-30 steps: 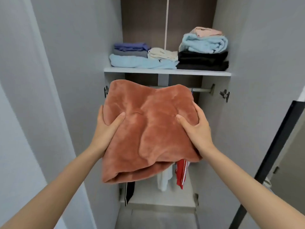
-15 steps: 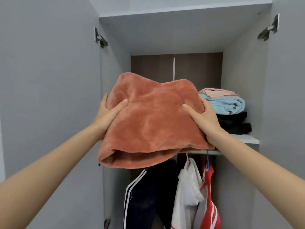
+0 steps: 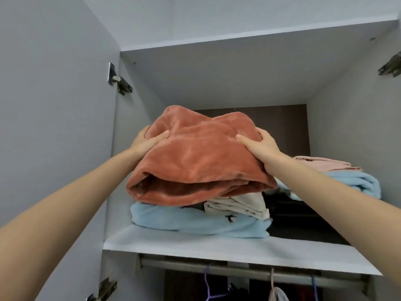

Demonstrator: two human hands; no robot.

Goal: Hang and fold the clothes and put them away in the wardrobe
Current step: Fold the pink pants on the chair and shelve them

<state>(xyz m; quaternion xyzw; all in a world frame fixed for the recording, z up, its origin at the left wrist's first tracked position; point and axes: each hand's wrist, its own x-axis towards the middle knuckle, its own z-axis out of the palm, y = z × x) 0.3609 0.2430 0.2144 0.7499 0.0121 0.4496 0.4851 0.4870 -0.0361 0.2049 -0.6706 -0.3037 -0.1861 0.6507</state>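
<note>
The fingers of the left hand were curled round the left edge of a folded fleece garment, with the thumb laid on top. The right hand gripped the right edge in the same way. The garment was rust-orange and plush, folded into a thick bundle whose open fold faced the camera. It was held inside the top compartment of the wardrobe, at the left of the shelf. Its underside met a light blue folded piece and a cream folded piece; whether its weight lay on them could not be told. To the right, 1 black pile was topped by a pale blue towel and a pink piece. Below the shelf, a metal rail carried hangers, 1 of them a purple hanger.
</note>
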